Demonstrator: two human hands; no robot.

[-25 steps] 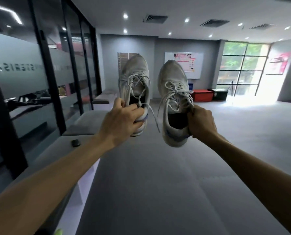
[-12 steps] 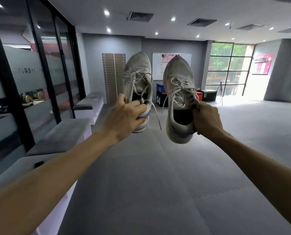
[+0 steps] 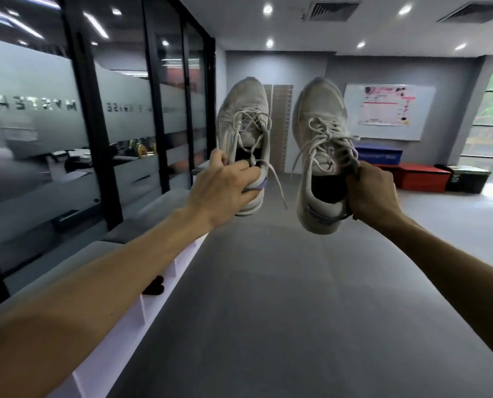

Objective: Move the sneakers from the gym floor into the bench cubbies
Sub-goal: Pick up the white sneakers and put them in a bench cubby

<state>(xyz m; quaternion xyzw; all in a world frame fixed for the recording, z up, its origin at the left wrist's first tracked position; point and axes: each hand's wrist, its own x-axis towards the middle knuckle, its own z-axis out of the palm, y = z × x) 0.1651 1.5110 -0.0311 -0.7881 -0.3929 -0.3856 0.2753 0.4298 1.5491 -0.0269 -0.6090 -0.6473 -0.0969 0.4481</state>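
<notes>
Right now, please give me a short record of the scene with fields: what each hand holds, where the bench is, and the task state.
left hand: grips the heel of the left sneaker
right hand: grips the heel of the right sneaker
sneakers: both in the air, toes up, laces loose
bench: at the left, white cubbies below
task state: sneakers not yet in the cubbies

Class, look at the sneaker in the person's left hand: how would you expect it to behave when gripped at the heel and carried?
The left sneaker probably holds its shape: gripped at the heel by the left hand, its toe stays up without sagging. It seems light, since one hand holds it out at arm's length. Its loose lace dangles and would likely swing or snag.
</notes>
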